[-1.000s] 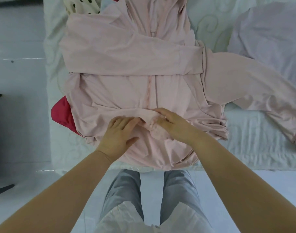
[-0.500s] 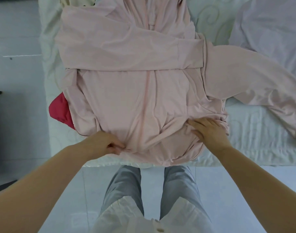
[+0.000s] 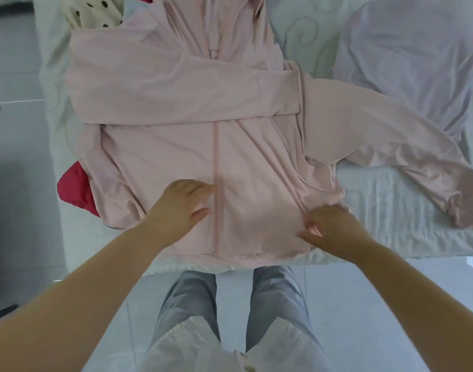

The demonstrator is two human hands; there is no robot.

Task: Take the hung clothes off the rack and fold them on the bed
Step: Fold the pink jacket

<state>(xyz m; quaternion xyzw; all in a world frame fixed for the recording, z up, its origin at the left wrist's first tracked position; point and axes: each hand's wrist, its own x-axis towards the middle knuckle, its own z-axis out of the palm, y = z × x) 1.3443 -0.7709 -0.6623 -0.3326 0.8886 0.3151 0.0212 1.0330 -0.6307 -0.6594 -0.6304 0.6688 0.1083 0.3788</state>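
The pink zip jacket (image 3: 176, 146) is lying face up on the bed (image 3: 391, 210), hem toward the person, with 1 sleeve (image 3: 176, 98) already folded across the chest and the other sleeve (image 3: 377, 135) trailing out to the right over the mattress. Folding looks to be in its early stage: the body is being flattened before the next fold. The left hand (image 3: 180, 204) is resting on the fabric just beside the zip, fingers loose and spread, gripping nothing. The right hand (image 3: 329, 226) is closing on a pinch of fabric near the jacket's lower right corner, thumb and fingers curling around it. The next move probably calls for bringing the loose sleeve across the chest, then doubling the hem up toward the collar, keeping the thin cloth from bunching. The bed is covered in a pale quilted spread; a red garment (image 3: 74, 186) is peeking out under the jacket's left edge, a dotted cloth (image 3: 95, 14) is lying at the top left, and a lilac garment (image 3: 407, 63) is lying at the upper right. The floor (image 3: 15, 210) is pale tile.
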